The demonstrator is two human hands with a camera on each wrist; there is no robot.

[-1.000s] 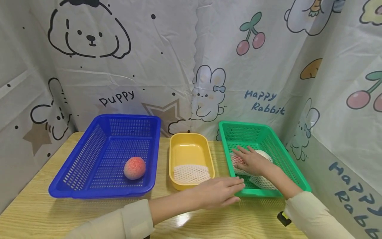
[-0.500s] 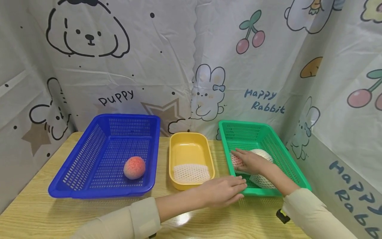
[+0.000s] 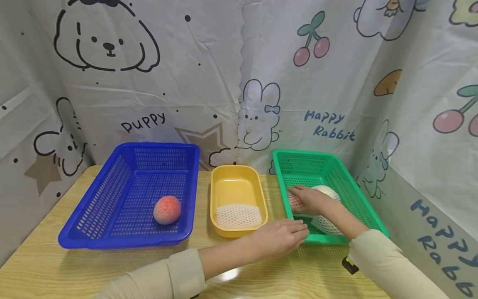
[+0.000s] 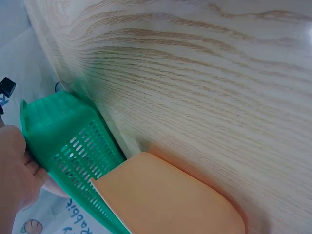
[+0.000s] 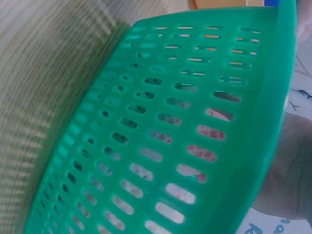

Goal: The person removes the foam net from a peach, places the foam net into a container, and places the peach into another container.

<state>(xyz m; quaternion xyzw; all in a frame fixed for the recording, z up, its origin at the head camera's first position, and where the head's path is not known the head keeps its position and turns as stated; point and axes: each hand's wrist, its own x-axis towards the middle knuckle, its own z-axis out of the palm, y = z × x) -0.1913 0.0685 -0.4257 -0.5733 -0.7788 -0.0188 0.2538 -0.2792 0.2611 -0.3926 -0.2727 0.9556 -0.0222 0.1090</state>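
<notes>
My right hand (image 3: 311, 200) reaches into the green basket (image 3: 298, 164), its fingers curled over a pinkish peach in a white foam net (image 3: 294, 200) at the left side. Two other white-netted pieces, one round (image 3: 327, 191) and one nearer the front (image 3: 325, 224), lie beside that hand, partly covered. At the basket's front left corner, my left hand (image 3: 281, 236) rests with straight fingers on the rim. In the right wrist view, the basket wall (image 5: 161, 117) hides most of the grip; pink and white show through its slots.
A bare peach (image 3: 167, 210) lies in the blue basket (image 3: 128, 164) at the left. Between the baskets stands a yellow tray (image 3: 233, 189) with a flat white foam net (image 3: 239, 216) in it. Printed curtain hangs behind the wooden table (image 3: 261, 274).
My right hand has lowered onto the netted peach, and its spread fingers have curled over it. The left hand has shifted slightly right along the basket's front corner.
</notes>
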